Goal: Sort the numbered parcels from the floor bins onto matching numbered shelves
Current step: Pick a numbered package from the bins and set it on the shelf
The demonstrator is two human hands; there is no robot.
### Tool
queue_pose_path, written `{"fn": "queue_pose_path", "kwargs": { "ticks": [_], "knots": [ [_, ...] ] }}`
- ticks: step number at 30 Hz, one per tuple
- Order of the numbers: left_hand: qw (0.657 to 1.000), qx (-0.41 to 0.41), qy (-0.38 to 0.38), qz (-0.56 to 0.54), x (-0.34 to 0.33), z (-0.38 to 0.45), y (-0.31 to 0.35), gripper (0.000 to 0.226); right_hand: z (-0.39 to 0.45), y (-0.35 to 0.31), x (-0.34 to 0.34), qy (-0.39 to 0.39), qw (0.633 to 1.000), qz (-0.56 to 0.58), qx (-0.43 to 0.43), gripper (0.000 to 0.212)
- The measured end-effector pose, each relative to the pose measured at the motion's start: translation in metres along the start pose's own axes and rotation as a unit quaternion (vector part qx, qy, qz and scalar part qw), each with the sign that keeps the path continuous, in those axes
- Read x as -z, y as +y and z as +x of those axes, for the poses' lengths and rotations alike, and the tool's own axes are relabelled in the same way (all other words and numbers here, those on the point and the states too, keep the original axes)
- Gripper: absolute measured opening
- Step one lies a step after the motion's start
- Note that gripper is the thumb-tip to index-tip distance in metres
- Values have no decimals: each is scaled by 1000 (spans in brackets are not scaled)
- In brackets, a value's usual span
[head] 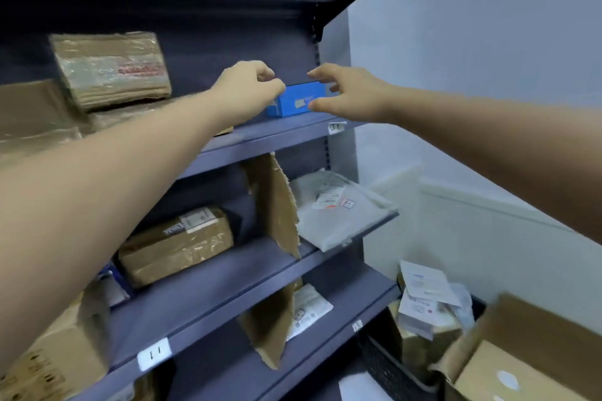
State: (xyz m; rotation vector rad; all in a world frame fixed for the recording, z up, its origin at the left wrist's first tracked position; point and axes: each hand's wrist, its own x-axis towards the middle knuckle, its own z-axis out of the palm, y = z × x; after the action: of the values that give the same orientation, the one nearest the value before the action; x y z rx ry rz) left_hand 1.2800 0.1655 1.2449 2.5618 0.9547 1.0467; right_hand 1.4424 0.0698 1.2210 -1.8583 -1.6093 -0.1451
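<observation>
While both arms reach in, blue box (298, 103) on shelf (280, 135), left hand (249, 91) curled at its left end, contact unclear, right hand (348, 93) fingers spread over its right end.

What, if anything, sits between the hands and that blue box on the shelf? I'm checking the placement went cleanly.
Nothing visible does. The left hand and right hand flank the blue box, which already sits on the shelf by its label.

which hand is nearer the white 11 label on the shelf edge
Left. The left hand is up at the blue box, above and right of the 11 label. The right hand is at the box's far side, farther right.
</observation>
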Motion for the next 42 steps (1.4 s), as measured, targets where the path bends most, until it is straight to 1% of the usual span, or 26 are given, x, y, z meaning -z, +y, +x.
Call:
{"fn": "queue_pose_path", "kwargs": {
  "ticks": [4,8,11,17,22,26,29,33,36,39,42],
  "knots": [
    [997,-13,-72,-25,-64,-4,40,42,-45,59,18,-14,999,-21,-45,61],
    [992,-24,-120,-43,-125,-14,86,41,-87,115,40,-28,996,-23,-86,59],
    [985,-26,-157,-71,-177,-19,120,44,-126,164,59,-41,991,-15,-123,58],
    [965,-9,-232,-118,-288,-41,174,46,-200,265,75,-74,976,-14,-202,59],
    [939,-17,-310,-145,-379,-60,204,46,-255,333,72,-86,958,-16,-272,59],
    [916,-16,-373,-150,-440,-75,218,48,-286,377,61,-100,944,2,-315,59],
    [891,-11,-423,-163,-488,-86,217,49,-304,413,41,-118,926,11,-357,61],
    [860,4,-476,-181,-556,-95,205,45,-326,460,11,-136,897,33,-418,62],
    [838,5,-520,-166,-606,-103,197,46,-348,492,-14,-140,869,49,-473,61],
    [803,-3,-579,-145,-654,-115,190,49,-376,520,-40,-153,834,59,-526,62],
    [755,10,-643,-130,-694,-136,187,54,-405,543,-65,-174,795,78,-575,63]
  ]
}}
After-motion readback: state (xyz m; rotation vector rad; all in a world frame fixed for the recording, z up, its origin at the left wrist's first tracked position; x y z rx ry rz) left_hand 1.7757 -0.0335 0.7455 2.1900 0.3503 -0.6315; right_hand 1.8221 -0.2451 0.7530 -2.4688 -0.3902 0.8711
